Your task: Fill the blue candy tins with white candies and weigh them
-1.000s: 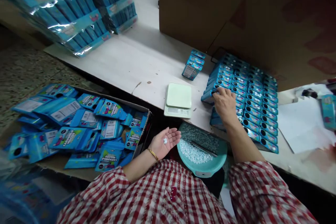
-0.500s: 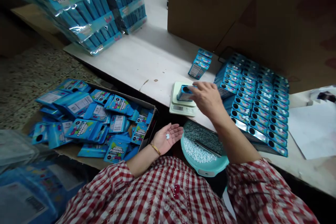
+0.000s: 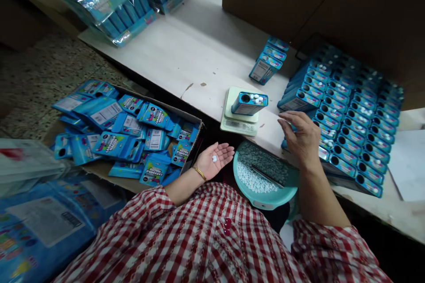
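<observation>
My left hand (image 3: 216, 160) is palm up with its fingers stretched out, holding a couple of small white candies (image 3: 214, 158) on the palm. Over the table edge, just right of the scale, my right hand (image 3: 284, 120) has thumb and forefinger apart with nothing visible between them. A blue tin (image 3: 249, 104) stands upright on the pale green scale (image 3: 239, 127), touched by neither hand. White candies lie on the tin's top beside its dark round hole. Below, a teal bowl (image 3: 265, 203) contains many white candies and a dark stick-like tool (image 3: 265, 175).
Rows of blue tins (image 3: 348, 128) fill the right side, many topped with white candies. Several more tins (image 3: 265, 68) stand behind the scale. At left are a carton (image 3: 156, 102) of blue packets and wrapped display packs (image 3: 119, 9). A large brown box (image 3: 282, 4) stands at the back.
My right hand has let go of the tin on the scale and moved right, uncovering the candies on its top. My left hand still holds its candies. The camera view has shifted.
</observation>
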{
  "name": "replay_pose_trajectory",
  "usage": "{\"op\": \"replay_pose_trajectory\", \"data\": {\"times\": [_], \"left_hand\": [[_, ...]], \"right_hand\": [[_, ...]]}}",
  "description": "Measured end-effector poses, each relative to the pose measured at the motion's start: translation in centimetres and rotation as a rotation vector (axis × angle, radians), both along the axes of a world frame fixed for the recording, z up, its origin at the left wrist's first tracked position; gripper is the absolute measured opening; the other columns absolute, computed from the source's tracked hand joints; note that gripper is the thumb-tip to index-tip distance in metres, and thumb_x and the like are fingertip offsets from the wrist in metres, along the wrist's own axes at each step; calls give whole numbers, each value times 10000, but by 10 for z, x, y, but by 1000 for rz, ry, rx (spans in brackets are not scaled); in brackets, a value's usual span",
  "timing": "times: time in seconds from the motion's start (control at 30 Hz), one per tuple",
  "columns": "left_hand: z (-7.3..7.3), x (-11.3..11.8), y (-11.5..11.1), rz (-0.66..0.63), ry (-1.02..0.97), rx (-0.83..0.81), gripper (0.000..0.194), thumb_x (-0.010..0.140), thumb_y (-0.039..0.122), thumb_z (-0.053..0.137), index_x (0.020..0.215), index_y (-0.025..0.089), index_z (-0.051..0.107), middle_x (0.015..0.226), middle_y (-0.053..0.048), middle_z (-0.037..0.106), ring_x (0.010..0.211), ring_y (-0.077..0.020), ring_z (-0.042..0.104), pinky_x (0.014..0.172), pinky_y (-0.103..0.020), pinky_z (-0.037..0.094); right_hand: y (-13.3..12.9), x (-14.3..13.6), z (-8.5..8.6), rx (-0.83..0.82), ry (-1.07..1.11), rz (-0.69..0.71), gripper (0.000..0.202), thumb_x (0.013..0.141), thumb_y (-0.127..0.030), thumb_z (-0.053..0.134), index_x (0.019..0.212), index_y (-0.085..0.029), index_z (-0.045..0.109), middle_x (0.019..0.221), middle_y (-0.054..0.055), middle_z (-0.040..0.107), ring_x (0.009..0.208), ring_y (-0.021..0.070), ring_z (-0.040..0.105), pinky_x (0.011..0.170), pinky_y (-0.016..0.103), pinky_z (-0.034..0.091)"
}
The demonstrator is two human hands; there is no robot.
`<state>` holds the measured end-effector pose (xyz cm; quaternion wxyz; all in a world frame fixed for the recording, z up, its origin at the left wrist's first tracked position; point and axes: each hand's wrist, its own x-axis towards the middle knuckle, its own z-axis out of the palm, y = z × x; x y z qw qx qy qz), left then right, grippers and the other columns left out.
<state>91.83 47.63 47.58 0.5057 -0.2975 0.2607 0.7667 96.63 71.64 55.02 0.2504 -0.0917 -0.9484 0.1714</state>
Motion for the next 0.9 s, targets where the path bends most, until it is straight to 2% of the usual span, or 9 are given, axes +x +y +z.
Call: {"op": "replay_pose_trajectory", "data": {"times": [0.13,0.33,0.6,0.73,0.9], "left_hand": [[-1,0,1,-4,-4,3,311,901,280,409,877,71,638,876,-129,686,850,-183,652,813,-314,489],[-2,-3,1,9,-4,23,316,904,284,407,886,70,639,880,-124,687,860,-187,653,806,-313,494],[-5,-6,0,19,-17,10,317,904,283,407,882,70,640,877,-126,687,854,-182,653,812,-315,490],[-8,-8,-1,22,-21,14,308,900,281,414,886,71,640,878,-128,687,853,-181,653,817,-318,489],[-10,-8,-2,29,-26,17,310,902,281,410,877,73,638,872,-125,689,847,-182,656,800,-311,497]], "right_hand": [[1,-9,-1,-38,7,12,219,821,-304,576,1012,-215,634,988,75,651,931,211,602,814,374,490],[2,-24,-11,-152,-5,12,425,759,-365,646,1145,-222,542,1069,82,613,906,207,601,737,358,523],[3,-36,-25,-233,-33,33,519,743,-431,651,1200,-246,490,1118,79,587,976,222,581,762,384,531],[0,-41,-20,-224,-25,58,498,750,-433,644,1191,-246,510,1138,83,576,1002,223,568,757,367,535],[-6,-43,-11,-156,32,56,303,807,-384,586,1077,-245,600,1099,76,594,1027,227,553,764,371,524]]}}
